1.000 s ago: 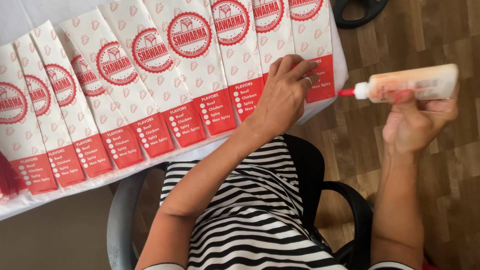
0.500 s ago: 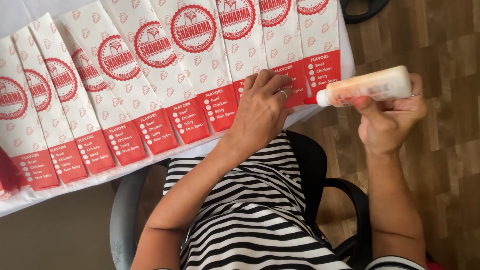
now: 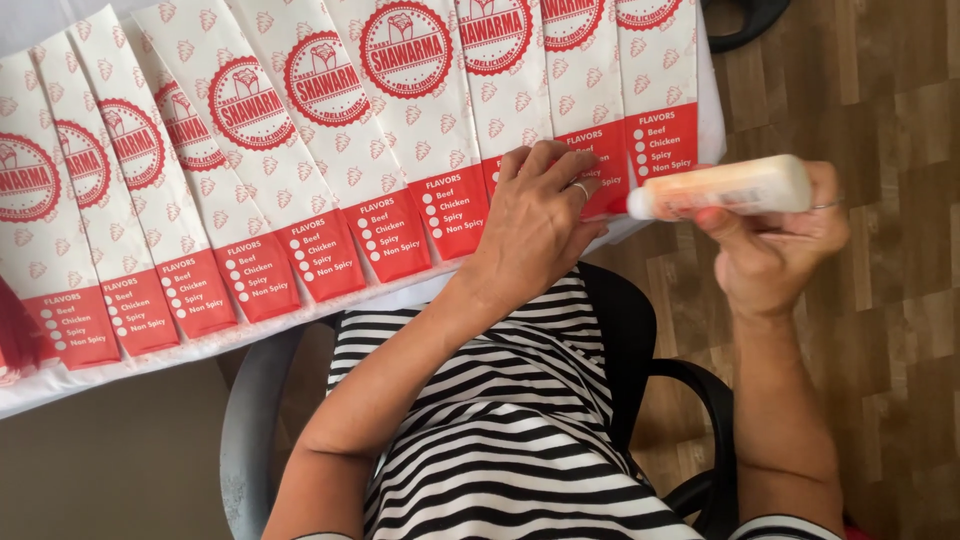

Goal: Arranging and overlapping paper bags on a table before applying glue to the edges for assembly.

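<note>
Now your left hand [image 3: 535, 225] lies flat, fingers spread and grasping nothing, pressing on the red lower end of a paper sleeve [image 3: 600, 150] near the bench [image 3: 200, 350] edge. Your right hand [image 3: 775, 240] is clenched around a glue bottle [image 3: 720, 188], held off the bench just to the right of those left fingers. The bottle's long axis runs level, left to right, with its nozzle aimed at the sleeve's red end beside your left fingertips. More sleeves [image 3: 330, 150] fan out overlapping to the left, well away from the nozzle.
</note>
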